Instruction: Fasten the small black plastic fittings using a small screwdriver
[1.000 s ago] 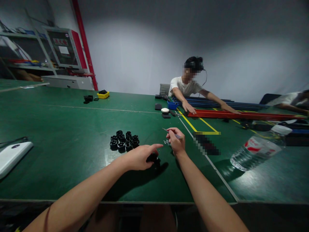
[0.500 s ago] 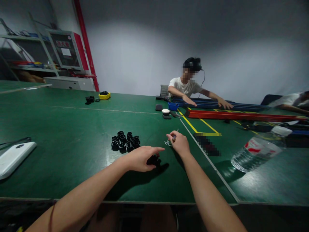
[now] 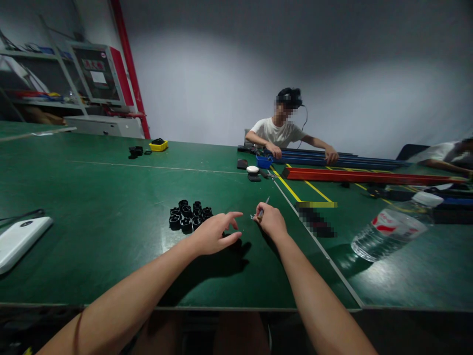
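A pale grey wall backs a dim workroom, and in front of it spreads a wide green desk. Long blue rails and one red rail lie across its far right side. A co-worker in a white shirt sits behind them, both arms down at the blue ones. A clear water bottle is towards the right; a white device lies at the left edge.

The left hand hangs above the near middle of the desk, thumb and fingers spread, nothing visible between them; a dark shape beneath is too shadowed to make out. Just beyond, to the left, a cluster of black parts sits on the desk. They look light and rigid, probably plastic, best taken by their outer walls.

The right hand pinches a slim tool, its thin end pointing up and away. It seems stiff and light, the thicker brownish end being the safer hold. Just beside lie small silver bits, partly hidden; they look hard, slippery and easily scattered, suiting a fine pinch.
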The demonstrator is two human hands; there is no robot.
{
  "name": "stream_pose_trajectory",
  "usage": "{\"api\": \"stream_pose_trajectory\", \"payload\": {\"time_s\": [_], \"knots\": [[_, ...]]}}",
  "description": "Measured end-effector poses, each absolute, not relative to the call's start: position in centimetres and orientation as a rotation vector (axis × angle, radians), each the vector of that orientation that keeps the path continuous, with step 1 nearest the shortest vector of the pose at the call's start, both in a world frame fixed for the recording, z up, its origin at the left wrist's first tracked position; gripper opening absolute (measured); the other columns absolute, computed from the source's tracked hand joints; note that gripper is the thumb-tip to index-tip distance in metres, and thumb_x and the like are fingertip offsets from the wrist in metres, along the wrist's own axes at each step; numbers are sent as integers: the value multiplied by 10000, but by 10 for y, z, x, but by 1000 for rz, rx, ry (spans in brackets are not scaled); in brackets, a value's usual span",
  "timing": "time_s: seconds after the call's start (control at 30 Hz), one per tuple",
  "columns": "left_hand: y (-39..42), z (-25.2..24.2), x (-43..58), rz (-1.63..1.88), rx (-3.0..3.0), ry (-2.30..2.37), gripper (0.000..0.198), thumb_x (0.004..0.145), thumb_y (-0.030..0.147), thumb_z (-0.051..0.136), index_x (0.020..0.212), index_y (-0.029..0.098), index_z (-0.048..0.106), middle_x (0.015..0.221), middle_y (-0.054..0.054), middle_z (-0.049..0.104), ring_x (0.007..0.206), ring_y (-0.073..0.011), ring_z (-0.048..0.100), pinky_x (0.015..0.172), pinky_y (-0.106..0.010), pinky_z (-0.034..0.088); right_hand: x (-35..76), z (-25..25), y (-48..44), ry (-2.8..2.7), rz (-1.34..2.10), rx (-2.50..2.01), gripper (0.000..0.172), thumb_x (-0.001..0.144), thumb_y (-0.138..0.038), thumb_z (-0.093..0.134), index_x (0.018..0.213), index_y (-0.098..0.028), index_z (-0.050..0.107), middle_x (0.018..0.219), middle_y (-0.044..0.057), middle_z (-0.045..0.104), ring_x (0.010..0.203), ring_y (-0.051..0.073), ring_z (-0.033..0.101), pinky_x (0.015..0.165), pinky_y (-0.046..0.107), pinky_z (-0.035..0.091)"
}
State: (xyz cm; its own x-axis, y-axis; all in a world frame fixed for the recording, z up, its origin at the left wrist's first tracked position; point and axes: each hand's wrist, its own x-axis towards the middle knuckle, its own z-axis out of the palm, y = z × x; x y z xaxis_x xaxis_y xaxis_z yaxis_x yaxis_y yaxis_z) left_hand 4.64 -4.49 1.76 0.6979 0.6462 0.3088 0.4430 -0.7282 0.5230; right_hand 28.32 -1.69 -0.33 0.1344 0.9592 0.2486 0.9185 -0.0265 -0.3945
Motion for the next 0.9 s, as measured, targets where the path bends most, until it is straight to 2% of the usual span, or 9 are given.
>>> {"api": "stream_pose_trajectory", "payload": {"time_s": [0.53,0.77,0.9], "knots": [[-37,11,47,800,2454,911,411,942,333,527,1329,201,486,985,-43,699,870,-198,616,807,-344,469,280,0,-18,-1781,170,-1986,148,731,-119,629,784,-246,572,738,23,659,666,183,583,550,259,299],[-35,10,48,903,2396,955,338,922,279,529,1247,188,551,920,-30,698,738,-164,609,712,-301,471,276,-9,-11,-1649,345,-1662,160,655,-162,630,688,-230,490,651,-20,593,620,160,556,599,258,380],[-32,7,48,983,2368,951,328,904,236,551,1228,186,570,946,-36,689,705,-143,595,696,-286,483,265,-8,-13,-1548,631,-1389,201,628,-253,679,680,-222,487,660,-18,598,601,147,537,591,262,405]]}}
